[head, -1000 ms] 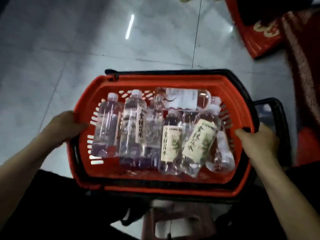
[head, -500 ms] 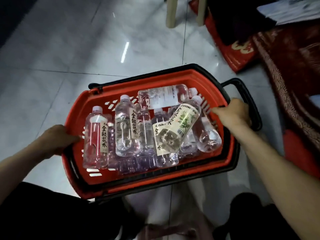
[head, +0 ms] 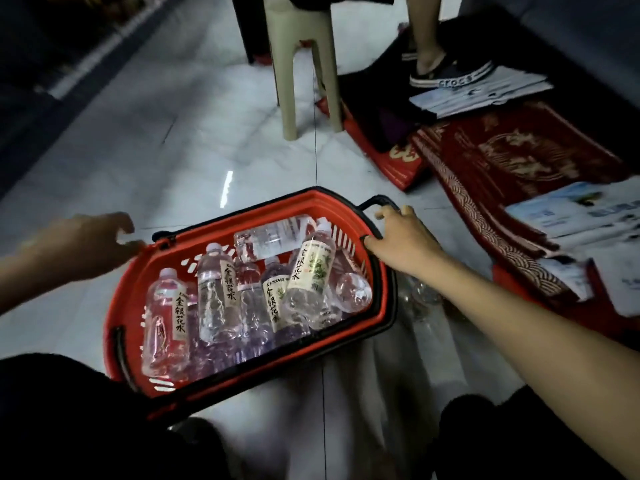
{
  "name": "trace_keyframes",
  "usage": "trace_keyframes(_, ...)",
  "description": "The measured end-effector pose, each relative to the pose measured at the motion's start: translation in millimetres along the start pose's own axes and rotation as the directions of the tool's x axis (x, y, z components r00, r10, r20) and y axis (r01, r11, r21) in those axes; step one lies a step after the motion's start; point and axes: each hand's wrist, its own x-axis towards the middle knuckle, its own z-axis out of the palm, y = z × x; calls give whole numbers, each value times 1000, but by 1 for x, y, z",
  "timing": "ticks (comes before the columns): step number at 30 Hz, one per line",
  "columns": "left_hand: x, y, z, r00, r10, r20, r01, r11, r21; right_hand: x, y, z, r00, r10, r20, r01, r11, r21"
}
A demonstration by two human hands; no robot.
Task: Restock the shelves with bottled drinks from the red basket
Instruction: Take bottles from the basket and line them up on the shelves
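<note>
Right of centre: right hand [head: 403, 242] grips the right end of the basket [head: 124, 306], thumb hooked over the red rim, fingers curled at the black handle [head: 375, 201] folded out past that end. Forearm runs off to the lower right corner. Left of centre: left hand [head: 86, 237], motion-blurred, thumb and fingers loosely spread and holding nothing; fingertips lie just beside the basket's far left corner, contact cannot be told. Basket red with black trim, set slantwise in the middle of the frame, its right end farther up the picture than its left. Inside: bottles [head: 221, 292] of clear drink, white caps, lying packed side by side with caps toward the top of the frame; one lies crosswise along the far wall; one with a cream leaf-print label rests tilted on top of the others at the right. Under the basket: glossy pale tiled floor [head: 173, 150]. Top centre: beige stool [head: 304, 64] legs. Right side: red patterned mat [head: 502, 161] with papers [head: 571, 216] lying on it. Top right: another person's foot in a dark shoe [head: 450, 76] with a white stripe, beside more sheets.
</note>
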Motion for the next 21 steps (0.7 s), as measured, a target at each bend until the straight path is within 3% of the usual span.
trace_keyframes(5,-128,110,-107,986,152,-71,-144,984,102,-21,-3,-30,997,-76,24,72,986,151)
trace_keyframes(12,-124,142,-98,967,224,120,-229,973,28,-31,-2,-19,986,-64,156,9,945,328)
trace_keyframes(15,-117,149,-85,945,205,255,-184,977,-105,-31,-7,-9,973,-17,231,-83,905,417)
trace_keyframes(17,-109,154,-68,936,160,313,-148,987,-61,-30,-6,11,971,32,236,-113,934,339)
trace_keyframes(19,-96,153,-39,933,67,353,-61,998,-30,-30,0,38,983,84,164,-121,965,232)
trace_keyframes(21,-85,147,0,937,-16,350,17,1000,1,-36,8,59,999,28,27,-34,969,246)
